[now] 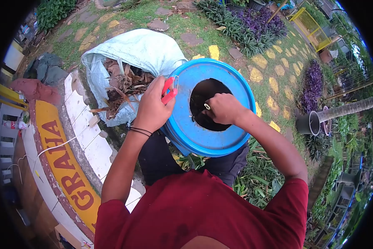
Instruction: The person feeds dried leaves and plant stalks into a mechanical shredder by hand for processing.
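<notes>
Outdoors on grass point(132, 16), pinching a small pale piece point(207, 106) in the right hand point(228, 108) over the dark opening point(208, 88) in a blue drum point(213, 143), probably lost inside if fumbled. Gripping a red-handled tool point(169, 98) in the left hand point(153, 106), near an open sack point(147, 43) of dry leaves point(130, 79).

Gripping a red-handled tool point(169, 90) in the left hand point(154, 107), wire loop projecting beside the blue drum's lid point(179, 120). Holding a small pale piece point(207, 106) in the right hand point(227, 108), over the lid's wide, dark opening point(207, 88). Showing smudges across the blue top. Gaping just beside the drum: a whitish sack point(153, 49), bulging with dry brown leaves point(128, 81).
</notes>
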